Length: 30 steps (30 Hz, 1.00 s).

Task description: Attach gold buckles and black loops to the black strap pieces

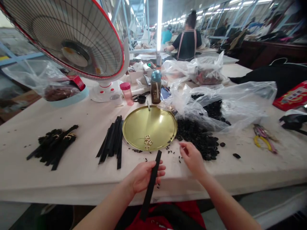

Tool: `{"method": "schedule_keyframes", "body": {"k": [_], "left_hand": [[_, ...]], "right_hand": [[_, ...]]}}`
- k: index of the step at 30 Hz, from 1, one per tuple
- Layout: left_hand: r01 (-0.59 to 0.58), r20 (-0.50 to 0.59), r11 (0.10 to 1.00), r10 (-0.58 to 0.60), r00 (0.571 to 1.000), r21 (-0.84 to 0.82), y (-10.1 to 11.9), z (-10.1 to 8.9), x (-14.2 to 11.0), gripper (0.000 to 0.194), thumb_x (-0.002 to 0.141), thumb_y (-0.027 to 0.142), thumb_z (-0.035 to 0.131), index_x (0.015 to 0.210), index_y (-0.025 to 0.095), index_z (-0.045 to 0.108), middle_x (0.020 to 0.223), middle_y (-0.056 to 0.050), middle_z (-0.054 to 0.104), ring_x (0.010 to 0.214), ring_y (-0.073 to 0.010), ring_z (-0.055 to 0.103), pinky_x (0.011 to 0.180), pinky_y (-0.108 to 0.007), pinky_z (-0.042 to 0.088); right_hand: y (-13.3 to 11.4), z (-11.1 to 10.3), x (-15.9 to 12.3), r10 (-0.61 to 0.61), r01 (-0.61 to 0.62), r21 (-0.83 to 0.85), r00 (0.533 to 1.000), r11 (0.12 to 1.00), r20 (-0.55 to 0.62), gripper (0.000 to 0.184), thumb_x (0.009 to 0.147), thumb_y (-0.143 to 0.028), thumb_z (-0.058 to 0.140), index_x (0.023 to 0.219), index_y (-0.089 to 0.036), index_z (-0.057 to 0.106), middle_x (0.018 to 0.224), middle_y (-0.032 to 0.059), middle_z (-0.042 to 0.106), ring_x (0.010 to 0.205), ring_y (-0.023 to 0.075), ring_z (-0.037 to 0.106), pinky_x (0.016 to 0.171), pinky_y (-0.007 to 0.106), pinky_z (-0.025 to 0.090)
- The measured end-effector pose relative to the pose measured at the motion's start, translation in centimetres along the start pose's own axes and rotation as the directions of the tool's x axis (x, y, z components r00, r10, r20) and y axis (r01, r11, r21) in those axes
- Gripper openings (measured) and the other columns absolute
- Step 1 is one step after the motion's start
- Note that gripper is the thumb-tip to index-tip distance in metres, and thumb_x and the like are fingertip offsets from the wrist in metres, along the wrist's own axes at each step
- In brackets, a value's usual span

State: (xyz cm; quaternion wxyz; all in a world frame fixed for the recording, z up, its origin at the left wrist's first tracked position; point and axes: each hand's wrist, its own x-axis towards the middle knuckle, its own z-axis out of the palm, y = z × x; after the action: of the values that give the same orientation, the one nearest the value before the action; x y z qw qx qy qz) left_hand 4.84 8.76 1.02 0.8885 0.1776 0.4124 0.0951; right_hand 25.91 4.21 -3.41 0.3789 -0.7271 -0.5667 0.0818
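My left hand (140, 176) is closed around a flat black strap (151, 185), which slants from the tray's near side down over the table edge. At the left edge of a heap of small black pieces (203, 142), my right hand (193, 159) has its fingers curled together; whatever may be between the fingertips is hidden. A round gold tray (136, 124) lies ahead of both hands, with several small gold buckles (147, 142) on its near part. Left of the tray are loose black straps (110, 142). Farther left lies a pile of straps with gold buckles on them (56, 143).
A large fan (76, 51) stands at the back left. Behind the tray are a pink-lidded cup (127, 94) and a dark bottle (155, 89). Plastic bags (249, 95) spread behind the heap. Yellow-handled pliers (263, 142) lie right. A person (188, 41) works farther back.
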Motion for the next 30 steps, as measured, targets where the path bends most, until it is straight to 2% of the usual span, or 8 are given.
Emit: {"method": "schedule_keyframes", "body": {"k": [4,7,14,19,22,24,27,30], "left_hand": [[0.056,0.095,0.978,-0.038,0.995,-0.203,0.5,1.1,-0.1,0.024,0.084,0.020,0.044,0.104,0.009,0.051,0.098,-0.011,0.061,0.082,-0.0158,0.061,0.067,-0.026,0.046],[0.065,0.145,0.954,-0.023,0.989,-0.294,0.6,1.4,-0.4,0.025,0.085,0.019,0.041,0.106,0.008,0.051,0.099,-0.012,0.062,0.087,-0.0173,0.062,0.074,-0.029,0.046],[0.022,0.143,0.906,0.042,0.989,-0.423,-0.5,0.8,-1.3,0.026,0.085,0.019,0.040,0.104,0.006,0.053,0.096,-0.011,0.064,0.086,-0.0189,0.062,0.076,-0.033,0.045],[0.045,0.149,0.890,0.026,0.989,-0.454,-1.2,0.5,-1.7,0.026,0.084,0.019,0.041,0.102,0.005,0.054,0.092,-0.011,0.065,0.084,-0.0189,0.063,0.077,-0.033,0.045],[0.065,0.152,0.904,0.000,0.988,-0.423,-1.2,0.6,-1.8,0.026,0.084,0.019,0.040,0.101,0.006,0.055,0.091,-0.011,0.064,0.082,-0.0175,0.062,0.074,-0.031,0.046],[0.081,0.159,0.927,-0.023,0.987,-0.366,-1.0,0.6,-1.7,0.027,0.084,0.021,0.041,0.100,0.007,0.055,0.085,-0.008,0.063,0.070,-0.0132,0.061,0.063,-0.025,0.046],[0.035,0.087,0.978,-0.017,0.996,-0.205,-1.0,0.6,-1.3,0.028,0.080,0.027,0.049,0.101,0.010,0.056,0.068,0.000,0.054,0.048,-0.0045,0.048,0.043,-0.017,0.035],[-0.119,-0.034,0.991,0.122,0.992,0.066,-1.2,0.3,-0.9,0.025,0.073,0.022,0.056,0.096,0.011,0.057,0.061,0.004,0.048,0.044,-0.0024,0.042,0.041,-0.014,0.031]], "right_hand": [[1.5,-1.9,4.6,-0.068,0.148,-0.495,0.982,0.856,0.177,0.016,0.081,-0.024,0.047,0.089,-0.016,0.059,0.088,0.0098,0.059,0.076,0.0215,0.056,0.065,0.031,0.039],[1.6,-1.1,5.8,-0.059,0.252,-0.661,0.952,0.707,0.300,0.017,0.079,-0.029,0.051,0.082,-0.014,0.058,0.080,0.0114,0.059,0.073,0.0239,0.056,0.059,0.031,0.035],[2.7,-0.5,5.4,-0.139,0.388,-0.694,0.911,0.607,0.388,0.017,0.080,-0.024,0.045,0.083,-0.013,0.058,0.074,0.0109,0.060,0.067,0.0228,0.056,0.057,0.030,0.034],[1.9,-1.3,4.1,-0.197,0.378,-0.576,0.915,0.725,0.352,0.025,0.082,-0.021,0.041,0.095,-0.014,0.061,0.080,0.0116,0.061,0.070,0.0223,0.057,0.063,0.032,0.038],[0.2,-1.4,1.6,-0.125,0.199,-0.256,0.952,0.946,0.280,0.025,0.082,-0.026,0.043,0.095,-0.015,0.061,0.083,0.0090,0.062,0.070,0.0193,0.056,0.067,0.031,0.041],[-1.0,-1.2,-0.4,0.039,-0.051,0.037,0.959,0.998,0.280,0.024,0.080,-0.032,0.047,0.093,-0.017,0.060,0.079,0.0055,0.062,0.067,0.0167,0.055,0.065,0.029,0.042],[-2.4,-0.7,-2.8,0.302,-0.430,0.407,0.889,0.806,0.344,0.023,0.073,-0.039,0.059,0.084,-0.019,0.060,0.070,0.0009,0.060,0.063,0.0137,0.053,0.061,0.026,0.043],[-3.4,-0.1,-3.7,0.469,-0.644,0.652,0.755,0.400,0.459,0.023,0.064,-0.038,0.069,0.074,-0.019,0.059,0.072,-0.0006,0.063,0.059,0.0090,0.052,0.059,0.022,0.044]]}}
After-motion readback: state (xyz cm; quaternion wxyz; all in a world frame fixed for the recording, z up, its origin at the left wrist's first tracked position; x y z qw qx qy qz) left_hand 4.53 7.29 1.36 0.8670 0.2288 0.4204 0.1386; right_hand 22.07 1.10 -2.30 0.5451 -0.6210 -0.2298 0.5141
